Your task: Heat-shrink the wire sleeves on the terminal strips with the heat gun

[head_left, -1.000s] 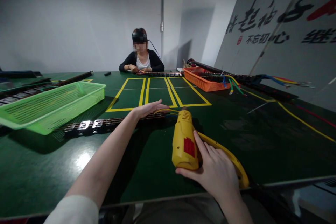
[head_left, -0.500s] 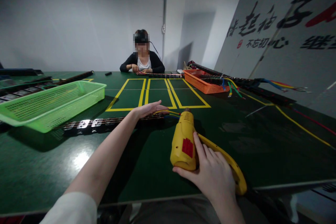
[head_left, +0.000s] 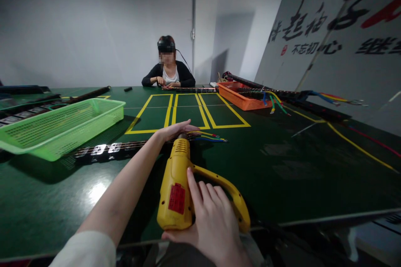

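Note:
My right hand (head_left: pixel 213 217) is wrapped around the yellow heat gun (head_left: pixel 175 175), which has a red label on its body. Its nozzle points away from me and reaches close to my left hand (head_left: pixel 175 131). The left fingers stretch out flat over the end of a dark, shiny cable assembly (head_left: pixel 109 150) lying on the table. Past those fingers, yellow and blue wires (head_left: pixel 208 136) with metal terminals stick out to the right. What lies under my left palm is hidden.
A green basket (head_left: pixel 65 127) stands at left, an orange basket (head_left: pixel 241 98) at back right with coloured wires (head_left: pixel 275 102) beside it. Yellow tape rectangles (head_left: pixel 188 128) mark the green table (head_left: pixel 282 183). A person (head_left: pixel 169 73) sits across, hands on another cable assembly.
My right hand has brought the heat gun leftward, so its nozzle now sits beside my left hand rather than past the wire ends. The left hand has hardly moved.

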{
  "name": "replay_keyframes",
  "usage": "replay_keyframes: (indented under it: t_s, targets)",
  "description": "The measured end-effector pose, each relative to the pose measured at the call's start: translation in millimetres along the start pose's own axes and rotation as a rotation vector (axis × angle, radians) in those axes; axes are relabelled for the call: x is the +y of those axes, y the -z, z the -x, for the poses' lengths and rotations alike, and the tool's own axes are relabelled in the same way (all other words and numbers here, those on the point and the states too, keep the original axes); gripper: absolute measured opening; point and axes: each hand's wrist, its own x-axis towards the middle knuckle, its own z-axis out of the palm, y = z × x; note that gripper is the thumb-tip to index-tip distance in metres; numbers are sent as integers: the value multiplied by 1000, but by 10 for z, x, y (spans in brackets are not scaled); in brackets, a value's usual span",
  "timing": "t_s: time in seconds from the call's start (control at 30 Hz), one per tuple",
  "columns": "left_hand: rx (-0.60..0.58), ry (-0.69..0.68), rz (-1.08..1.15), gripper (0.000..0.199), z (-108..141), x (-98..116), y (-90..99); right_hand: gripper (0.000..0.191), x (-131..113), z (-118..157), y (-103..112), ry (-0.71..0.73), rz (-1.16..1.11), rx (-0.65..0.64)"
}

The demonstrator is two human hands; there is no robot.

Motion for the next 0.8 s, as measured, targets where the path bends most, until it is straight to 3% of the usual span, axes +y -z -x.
replay_keyframes:
  t_s: [0.37, 0.8]
  targets:
    - [0, -14, -26, 65, 7, -12, 22, 121, 60, -58, 180, 73, 52, 13]
    - [-71, -93, -76, 57, -64, -34, 103, 110, 523, 7, 320, -31, 173, 24]
